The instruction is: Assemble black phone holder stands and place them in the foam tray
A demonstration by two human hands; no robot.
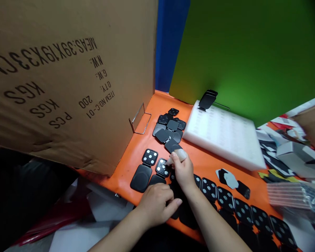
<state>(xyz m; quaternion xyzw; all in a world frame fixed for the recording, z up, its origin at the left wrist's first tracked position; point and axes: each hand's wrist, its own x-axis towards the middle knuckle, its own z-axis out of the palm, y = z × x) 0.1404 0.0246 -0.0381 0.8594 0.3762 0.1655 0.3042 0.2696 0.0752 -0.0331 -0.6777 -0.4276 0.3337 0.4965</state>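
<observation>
My right hand (183, 172) is closed round a small whitish squeeze bottle (181, 155). Its narrow tip points down-left at a black square panel with white dots (162, 168). Loosely curled, my left hand (157, 203) lies on the black pieces nearer the table's front edge; its thumb stands apart, and its fingertips are mostly hidden. To the left, another open black hinged case has a dotted panel (150, 157) and a plain, smooth panel (141, 178). A row of dotted black panels (225, 198) runs to the right, partly behind my right forearm.
A large cardboard box (76, 70) walls off the left, beside a bent wire stand (140, 120). Black cases (165, 135) are heaped farther back. A white foam block (223, 134) carries one upright black case (208, 99). Loose cut-outs (230, 180) lie right on the orange table (202, 159).
</observation>
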